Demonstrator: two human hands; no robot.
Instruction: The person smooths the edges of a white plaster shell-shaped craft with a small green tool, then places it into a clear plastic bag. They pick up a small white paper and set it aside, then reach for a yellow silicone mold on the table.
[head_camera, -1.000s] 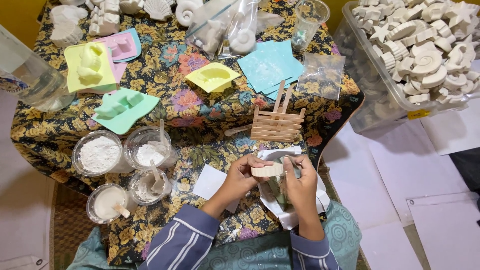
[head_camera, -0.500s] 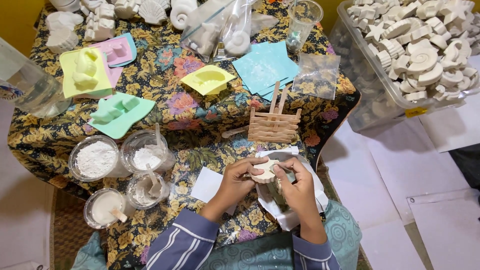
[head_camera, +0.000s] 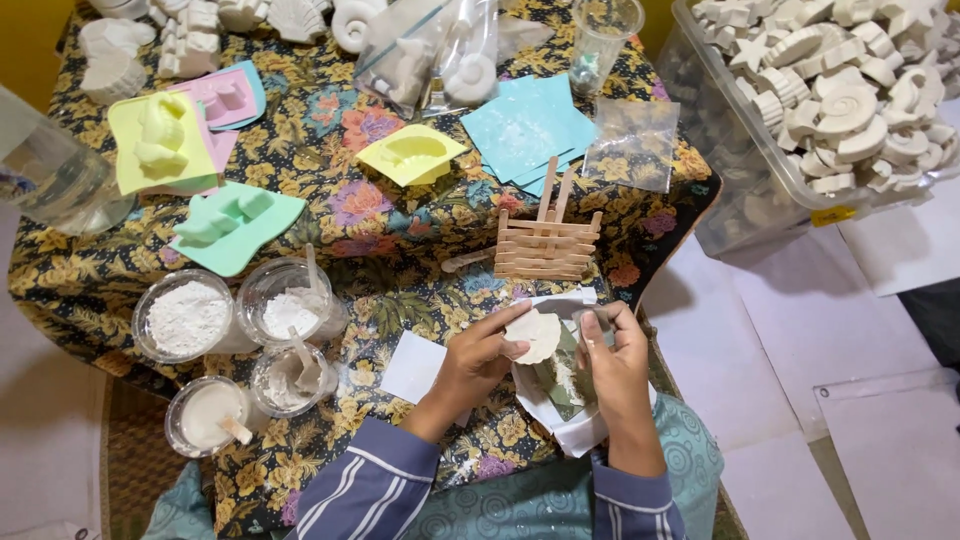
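White plaster shell piece (head_camera: 537, 334) pinched in left hand (head_camera: 478, 358) | right hand (head_camera: 612, 362) curled beside it, grip contents unclear | over paper (head_camera: 560, 425) at table's near edge | wooden stick rack (head_camera: 543, 250) just beyond

1. A low table (head_camera: 300, 180) is covered by a dark floral cloth (head_camera: 420, 270).
2. A small wooden stick rack (head_camera: 545, 250) is set near the cloth's front right part.
3. Behind the rack, a stack of turquoise square sheets (head_camera: 525, 125) is laid; a clear plastic bag (head_camera: 632, 145) is placed to their right.
4. Left of the rack, behind it, a yellow mould (head_camera: 410, 152) is seen.
5. Far left of the rack, a green mould (head_camera: 235, 225) is laid.
6. Left of the rack and nearer the front, four clear cups of white powder and paste (head_camera: 190, 318) are grouped.
7. In front of the rack, to its left, a white paper slip (head_camera: 415, 365) is laid.
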